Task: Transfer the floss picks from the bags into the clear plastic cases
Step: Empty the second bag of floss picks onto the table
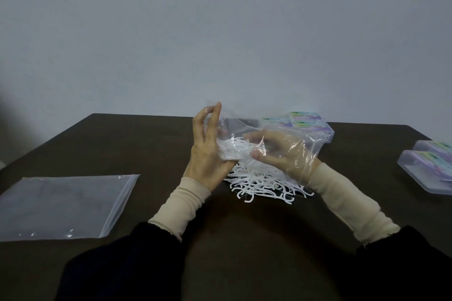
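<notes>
A clear plastic bag is held up over the middle of the dark table. My left hand pinches the bag's upper left edge and cradles a clump of white floss picks through the film. My right hand is inside the bag with its fingers curled toward that clump. A pile of loose white floss picks lies on the table under both hands. Clear plastic cases with purple labels stand behind the bag.
A flat empty clear zip bag lies at the left. Two more clear cases sit at the right edge. A grey wall rises behind the table's far edge.
</notes>
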Demonstrator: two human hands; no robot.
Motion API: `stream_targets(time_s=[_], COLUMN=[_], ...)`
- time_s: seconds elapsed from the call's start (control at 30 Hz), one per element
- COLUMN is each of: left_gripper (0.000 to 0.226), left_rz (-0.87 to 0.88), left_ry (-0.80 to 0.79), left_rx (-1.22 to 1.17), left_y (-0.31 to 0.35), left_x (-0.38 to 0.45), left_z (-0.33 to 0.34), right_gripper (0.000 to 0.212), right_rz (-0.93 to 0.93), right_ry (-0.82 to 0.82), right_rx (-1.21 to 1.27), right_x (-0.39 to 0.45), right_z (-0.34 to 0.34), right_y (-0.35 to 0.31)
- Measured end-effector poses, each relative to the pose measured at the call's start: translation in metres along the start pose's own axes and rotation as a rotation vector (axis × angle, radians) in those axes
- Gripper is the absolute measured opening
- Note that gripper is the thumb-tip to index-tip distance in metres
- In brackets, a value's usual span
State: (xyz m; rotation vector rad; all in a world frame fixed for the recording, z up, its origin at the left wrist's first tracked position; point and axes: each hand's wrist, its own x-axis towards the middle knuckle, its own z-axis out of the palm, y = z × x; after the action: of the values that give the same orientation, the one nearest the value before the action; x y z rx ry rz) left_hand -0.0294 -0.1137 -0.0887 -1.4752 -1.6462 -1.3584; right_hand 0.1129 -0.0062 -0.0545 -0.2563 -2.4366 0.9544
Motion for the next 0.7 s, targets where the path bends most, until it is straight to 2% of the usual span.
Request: stream_targets(time_s=[0.07, 0.2, 0.33, 0.7], left_gripper=[0.105, 0.106, 0.108, 0.111], left_rz=[-0.027, -0.045, -0.059, -0.097], left_ry=[-0.032, -0.055, -0.06, -0.07], left_rx=[-0.015, -0.024, -0.01, 0.018], left_y=[-0.0039, -0.0011, -0.0019, -0.0054], left_x=[-0.0022, -0.0012, -0.0002, 0.0012], left_z=[-0.0001, -0.0004, -0.0002, -0.0042], right_gripper=[0.045, 0.025, 0.024, 0.017], right_rz=[0.008, 0.0, 0.016, 0.016], right_ry=[-0.024, -0.021, -0.029, 0.208], right_rx=[0.007, 0.065, 0.152, 0.278], right_x=[-0.001, 0.0, -0.001, -0.004], right_z=[-0.0018, -0.0008, -0.0043, -0.0074], right_y=[-0.0005, 0.0008, -0.0018, -0.0007])
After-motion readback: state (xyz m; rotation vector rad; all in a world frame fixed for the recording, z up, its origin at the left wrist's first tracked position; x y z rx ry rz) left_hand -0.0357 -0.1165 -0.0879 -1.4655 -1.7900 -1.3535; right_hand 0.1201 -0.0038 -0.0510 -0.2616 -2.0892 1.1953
